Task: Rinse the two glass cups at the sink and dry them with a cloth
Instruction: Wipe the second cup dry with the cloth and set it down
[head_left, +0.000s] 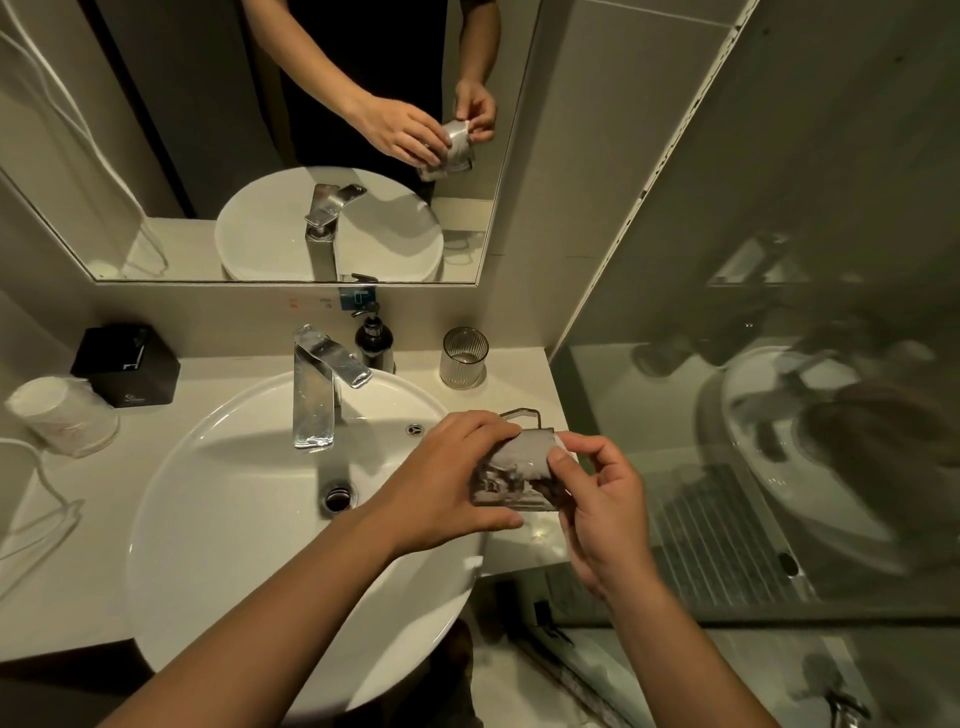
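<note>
Observer: Where is the first glass cup?

Recorder: In the air, at the right rim of the white basin, above the edge of the bench. It is tilted, not upright.

Observer: Appearance?

Recorder: Dark, clear glass with a thick, bright edge along its lower side. A pale grey cloth covers the upper part. Whether the cloth goes down inside the cup cannot be told.

Observer: Hands?

Recorder: The left hand grips the cup from the left, its fingers curled over the top and the thumb beneath. The right hand pinches the cloth at the cup's right end between thumb and forefinger, the other fingers loosely curled.

Observer: The second cup?

Recorder: Upright at the back of the bench, near the wall and well apart from the hands. Smoky glass with vertical ribs and nothing visible inside.

Observer: Surroundings?

Recorder: A chrome tap stands at the back of the basin, with no water visibly running. A dark pump bottle stands between the tap and the second cup. A black box sits at the far left of the bench. The mirror above reflects both hands on the wrapped cup.
</note>
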